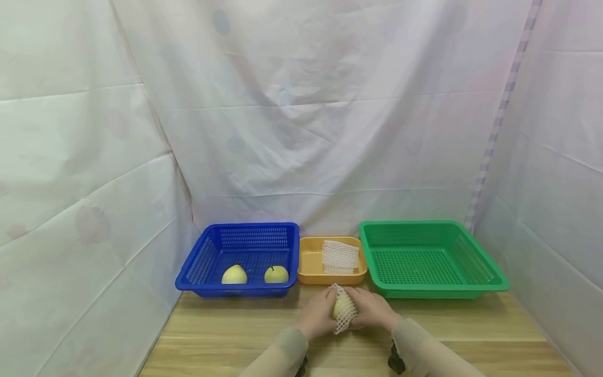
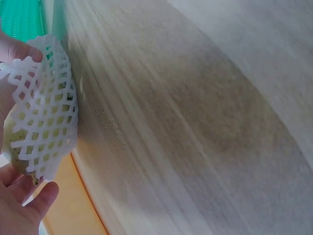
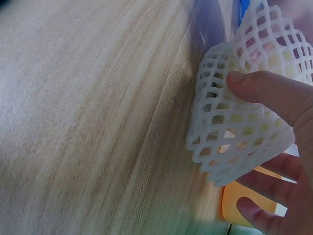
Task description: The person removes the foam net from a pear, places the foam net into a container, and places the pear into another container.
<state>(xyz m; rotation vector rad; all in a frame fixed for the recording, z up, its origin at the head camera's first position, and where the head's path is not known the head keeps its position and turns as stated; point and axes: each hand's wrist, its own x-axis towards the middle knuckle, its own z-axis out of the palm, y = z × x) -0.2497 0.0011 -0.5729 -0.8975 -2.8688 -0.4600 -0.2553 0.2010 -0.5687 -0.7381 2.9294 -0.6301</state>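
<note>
Between my two hands, low over the table in front of the yellow tray, is a pale yellow pear [image 1: 336, 310] partly covered by a white foam fruit net [image 1: 347, 309]. My left hand [image 1: 316, 314] grips the pear from the left, and in the left wrist view its fingers [image 2: 41, 198] curve beside the net's edge. From the other side my right hand [image 1: 374, 308] holds the net around the pear. The right wrist view shows the thumb [image 3: 259, 88] pressed on the mesh and the other fingers spread below. The net's lower end hangs loose there.
A blue basket [image 1: 237, 290] at the left holds two pears [image 1: 234, 274]. The yellow tray [image 1: 308, 280] at the middle back contains flat foam nets [image 1: 340, 256]. A green basket [image 1: 438, 288] stands at the right. White cloth [image 1: 301, 146] hangs behind and along both sides.
</note>
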